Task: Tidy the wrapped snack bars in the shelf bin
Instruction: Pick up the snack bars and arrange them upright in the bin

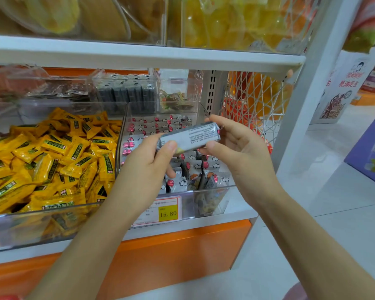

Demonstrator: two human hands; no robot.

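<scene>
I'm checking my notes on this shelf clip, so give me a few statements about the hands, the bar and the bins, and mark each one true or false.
1. Both hands hold one grey wrapped bar. True: the left hand grips one end, the right hand the other.
2. The bar rests on the bin floor. False: it is held in the air above the clear bin.
3. The neighbouring bin holds yellow packets. True.
4. The price tag reads 25.80. False: it reads 15.80.
5. The clear bin under the hands is empty. False: white snack packs lie in it.

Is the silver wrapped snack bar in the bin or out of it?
Out: both hands, left hand and right hand, hold the silver wrapped snack bar above the clear bin.
</scene>
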